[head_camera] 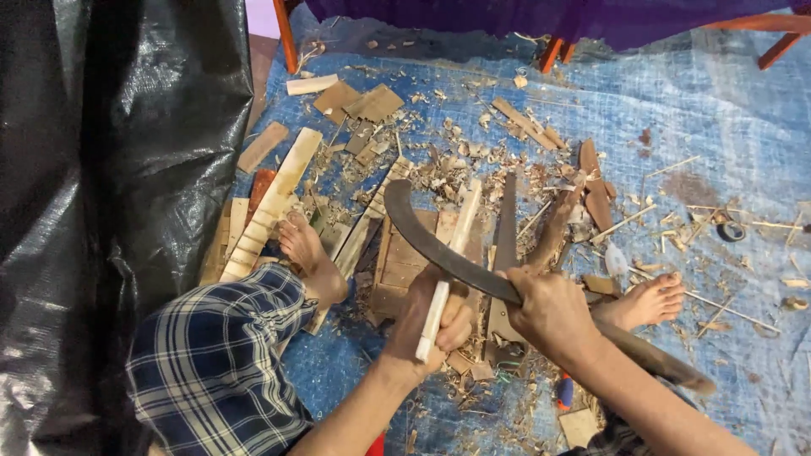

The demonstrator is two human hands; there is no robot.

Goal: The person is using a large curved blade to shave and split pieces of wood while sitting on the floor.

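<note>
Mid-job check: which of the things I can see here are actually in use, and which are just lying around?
In use:
left hand gripping the pale wood strip
right hand holding the curved blade

Lying about:
long slat
flat saw
wood chips and shavings
tape roll
blue tarp

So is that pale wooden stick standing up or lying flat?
Standing, slightly tilted: the left hand holds the pale stick upright on the wooden block.

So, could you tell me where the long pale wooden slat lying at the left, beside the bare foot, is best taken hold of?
Probably at the upper end of the long pale wooden slat, coming from above and the left. That end lies bare on the blue tarp; the lower end sits among stacked scraps beside the foot and checked trouser leg.
</note>
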